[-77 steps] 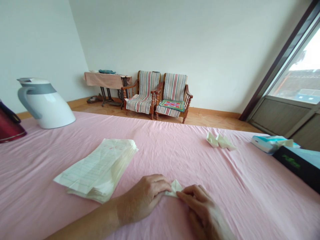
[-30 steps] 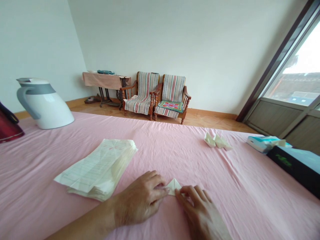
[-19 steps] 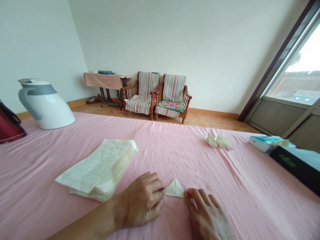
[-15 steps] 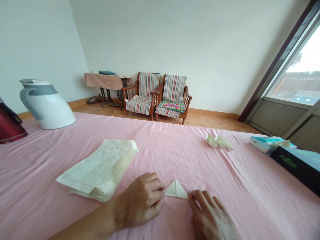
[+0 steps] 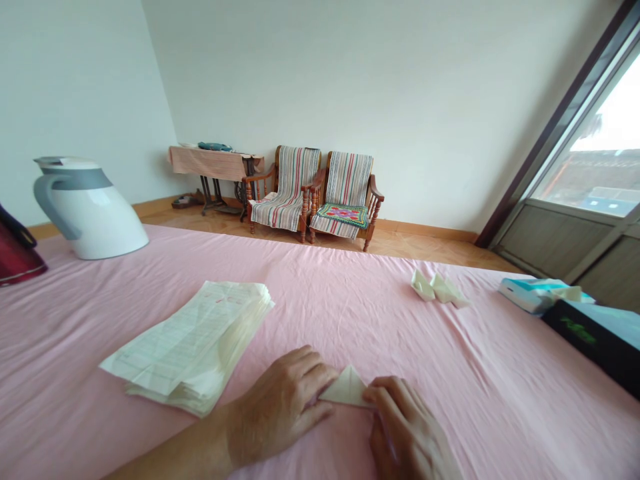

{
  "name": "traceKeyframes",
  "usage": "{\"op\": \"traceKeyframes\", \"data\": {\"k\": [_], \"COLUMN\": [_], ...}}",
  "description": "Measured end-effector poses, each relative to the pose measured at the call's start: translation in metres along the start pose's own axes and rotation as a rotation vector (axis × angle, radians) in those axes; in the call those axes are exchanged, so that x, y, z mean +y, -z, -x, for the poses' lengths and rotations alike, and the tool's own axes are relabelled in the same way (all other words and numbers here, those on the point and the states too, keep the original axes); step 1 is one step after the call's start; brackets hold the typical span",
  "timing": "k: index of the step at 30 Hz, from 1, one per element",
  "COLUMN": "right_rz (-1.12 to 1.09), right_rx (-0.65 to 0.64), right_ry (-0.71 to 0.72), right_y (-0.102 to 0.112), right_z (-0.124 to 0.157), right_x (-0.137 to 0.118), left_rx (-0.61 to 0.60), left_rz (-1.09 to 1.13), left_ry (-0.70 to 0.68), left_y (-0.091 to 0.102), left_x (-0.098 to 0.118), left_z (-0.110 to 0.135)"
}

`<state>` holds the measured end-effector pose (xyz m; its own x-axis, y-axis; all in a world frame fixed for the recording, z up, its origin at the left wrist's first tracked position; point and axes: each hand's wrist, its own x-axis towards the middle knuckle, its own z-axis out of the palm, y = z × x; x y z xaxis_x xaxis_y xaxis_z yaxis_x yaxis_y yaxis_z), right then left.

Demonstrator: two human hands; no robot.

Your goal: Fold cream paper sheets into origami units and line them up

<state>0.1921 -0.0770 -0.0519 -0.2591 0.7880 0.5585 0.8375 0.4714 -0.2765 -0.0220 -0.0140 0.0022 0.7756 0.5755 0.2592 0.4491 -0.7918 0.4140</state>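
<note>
Pink-clothed tabletop (image 5: 350, 313) in white-walled room, two striped armchairs (image 5: 284, 190) behind.
One folded paper triangle (image 5: 345, 390) at front edge, pinched between left hand (image 5: 280, 403) and right hand (image 5: 407, 433); one paper stack (image 5: 193, 340), two paper boats (image 5: 440, 289), one white jug (image 5: 90, 210).

A pink-covered table (image 5: 350, 300) carries a paper stack (image 5: 193, 343) left of centre and a paper triangle (image 5: 346, 390) near the middle. Two folded papers (image 5: 439, 288) lie far right. A teal pack (image 5: 530, 293) and a black box (image 5: 595, 340) sit at the right edge, and a white jug (image 5: 90, 210) and a red bag (image 5: 17, 257) far left.

Green lettering on the black box (image 5: 595, 340) too blurred to read; sheet stack (image 5: 190, 343) print illegible
</note>
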Motion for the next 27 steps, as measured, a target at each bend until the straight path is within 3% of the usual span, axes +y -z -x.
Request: {"op": "traceKeyframes", "data": {"k": [4,9,19,27], "right_rz": [0.003,0.010,-0.049,0.104], "right_rx": [-0.061,-0.033,-0.084,-0.062], "right_ry": [0.004,0.005,-0.046,0.129], "right_y": [0.0056,0.0069,0.0019,0.0051], "right_z": [-0.0026,-0.0057,-0.0062,0.0026], "right_x": [0.0007,-0.0009,0.0006,0.0062], "left_rx": [-0.016,-0.030,-0.025,-0.016], "left_rz": [0.029,0.015,-0.158,-0.215], "left_ry": [0.041,0.060,-0.094,-0.183], "left_y": [-0.0004,0.0002,-0.0046,-0.0051], "left_x": [-0.0002,0.0011,-0.0013,-0.0013], "left_z": [-0.0013,-0.0020,-0.0030,-0.0022]}}
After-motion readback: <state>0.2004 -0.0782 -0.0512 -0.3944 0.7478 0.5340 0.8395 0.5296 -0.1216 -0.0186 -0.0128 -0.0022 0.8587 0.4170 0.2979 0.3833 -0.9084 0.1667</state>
